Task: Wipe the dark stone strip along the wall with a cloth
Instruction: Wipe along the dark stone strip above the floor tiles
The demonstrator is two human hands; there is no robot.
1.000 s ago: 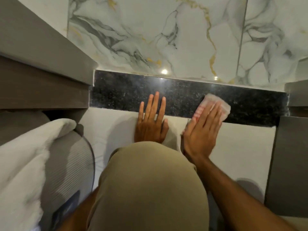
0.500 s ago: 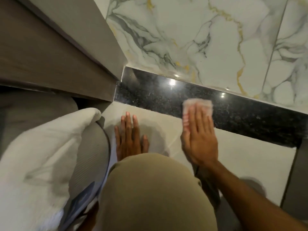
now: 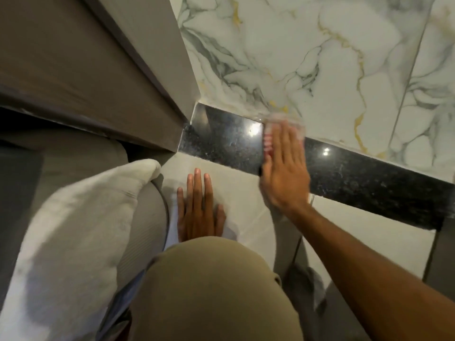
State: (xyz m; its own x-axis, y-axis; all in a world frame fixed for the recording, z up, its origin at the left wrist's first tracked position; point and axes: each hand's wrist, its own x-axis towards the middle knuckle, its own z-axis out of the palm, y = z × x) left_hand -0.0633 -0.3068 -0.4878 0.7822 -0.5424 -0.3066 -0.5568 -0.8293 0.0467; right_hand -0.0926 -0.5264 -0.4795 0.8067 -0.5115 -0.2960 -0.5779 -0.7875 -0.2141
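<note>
My right hand (image 3: 283, 166) lies flat with fingers straight and together, pressing the cloth (image 3: 268, 140) against the strip (image 3: 221, 141). The cloth is mostly hidden under my palm; only its pink-striped left edge and a blurred pale corner at my fingertips show, that corner reaching the seam where the strip meets the marble wall (image 3: 320, 57). The strip runs slanting from upper left down to the right, between the wall and the pale floor (image 3: 357, 230).

To the left of the cloth a bare stretch of strip carries a light glare and ends at the cabinet (image 3: 98, 82) corner. To the right the strip lies open, ending at a dark upright edge near the frame's right side.

My left hand (image 3: 197, 210) rests palm down on the floor, fingers straight and close, holding nothing, just short of the strip's lower edge. A white towel (image 3: 73, 230) bulges close on its left. My knee (image 3: 209, 291) fills the foreground below both hands.
</note>
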